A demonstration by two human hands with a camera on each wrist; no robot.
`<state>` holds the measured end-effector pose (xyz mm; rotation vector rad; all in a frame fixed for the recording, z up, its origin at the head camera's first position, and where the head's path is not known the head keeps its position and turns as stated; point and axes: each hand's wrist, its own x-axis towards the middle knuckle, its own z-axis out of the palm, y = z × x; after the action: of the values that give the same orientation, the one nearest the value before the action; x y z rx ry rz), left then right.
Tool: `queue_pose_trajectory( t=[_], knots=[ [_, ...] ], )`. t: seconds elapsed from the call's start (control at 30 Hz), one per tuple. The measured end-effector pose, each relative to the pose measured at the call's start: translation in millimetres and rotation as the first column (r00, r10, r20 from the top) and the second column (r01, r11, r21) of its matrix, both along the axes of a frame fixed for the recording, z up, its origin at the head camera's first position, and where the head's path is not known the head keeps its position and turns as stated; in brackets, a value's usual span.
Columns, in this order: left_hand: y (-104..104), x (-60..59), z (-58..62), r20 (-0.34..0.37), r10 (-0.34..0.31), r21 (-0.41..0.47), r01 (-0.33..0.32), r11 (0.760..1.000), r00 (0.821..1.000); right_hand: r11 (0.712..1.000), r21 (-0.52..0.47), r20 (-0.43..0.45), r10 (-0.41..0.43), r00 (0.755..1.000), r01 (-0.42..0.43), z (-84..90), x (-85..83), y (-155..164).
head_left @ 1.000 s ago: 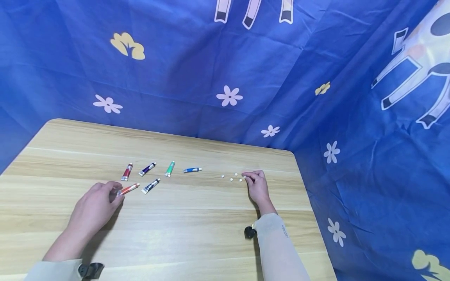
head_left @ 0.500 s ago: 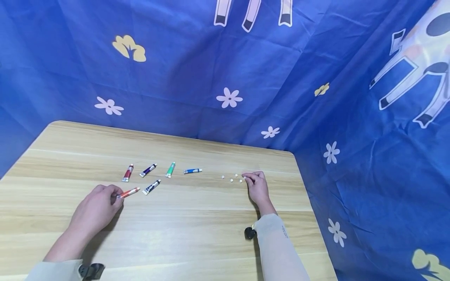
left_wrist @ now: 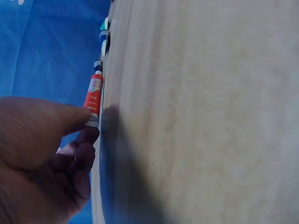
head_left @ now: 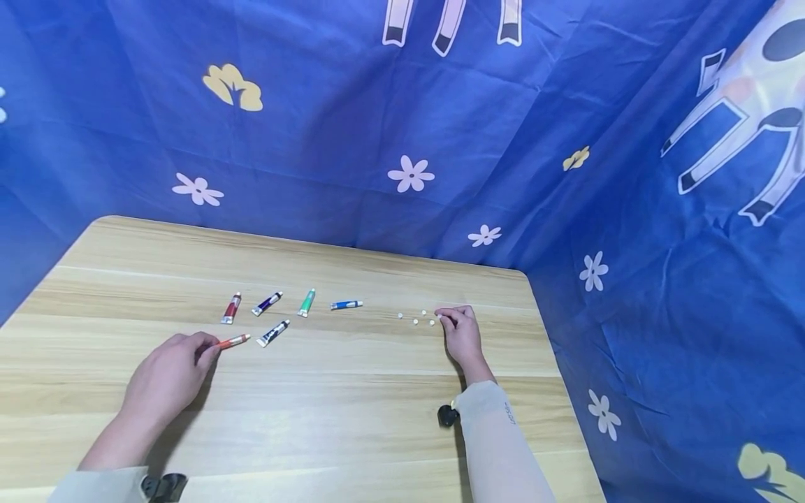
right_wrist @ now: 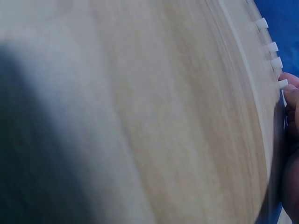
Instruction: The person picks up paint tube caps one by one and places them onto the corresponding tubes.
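Observation:
My left hand (head_left: 165,381) pinches the flat crimped end of an orange-red paint tube (head_left: 236,341) between thumb and fingers. In the left wrist view its white-tipped cap end points away from the hand, and the tube (left_wrist: 94,93) is close to the tabletop. My right hand (head_left: 464,341) pinches a small white cap (right_wrist: 283,84) between thumb and forefinger, low over the table. Several similar white caps (head_left: 416,322) stand just left of those fingers. A black paint tube (head_left: 273,333) lies just right of the orange-red one.
Dark red (head_left: 230,308), purple (head_left: 267,303), green (head_left: 307,302) and blue (head_left: 346,305) paint tubes lie in a loose row farther back on the wooden table (head_left: 327,419). A blue patterned curtain (head_left: 327,126) hangs behind the table and along its right side.
My left thumb and fingers have closed on the orange-red tube's crimped end, which showed between them before; the tube has shifted slightly. My right hand stays in place with the cap.

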<state>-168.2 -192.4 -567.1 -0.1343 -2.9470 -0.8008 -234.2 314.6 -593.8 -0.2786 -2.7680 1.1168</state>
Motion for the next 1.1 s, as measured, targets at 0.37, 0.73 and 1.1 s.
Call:
queue_pose_trajectory(
  t=[0.37,0.73,1.1],
  knots=[
    [0.3,3.7,4.7,-0.019,0.014,0.003,-0.014,1.000,1.000,0.998,-0.043,-0.002,-0.049,0.999,0.049,1.2,-1.1,1.7],
    [-0.4,5.1,15.1,-0.014,0.044,0.039,-0.043,0.998,0.999,0.962,-0.256,0.020,-0.096,0.995,0.098,7.2,0.6,10.0],
    [0.5,14.1,26.6,-0.062,0.067,0.093,-0.061,0.994,0.996,0.872,-0.471,-0.017,-0.160,0.987,0.133,4.1,6.5,11.2]
  ],
)
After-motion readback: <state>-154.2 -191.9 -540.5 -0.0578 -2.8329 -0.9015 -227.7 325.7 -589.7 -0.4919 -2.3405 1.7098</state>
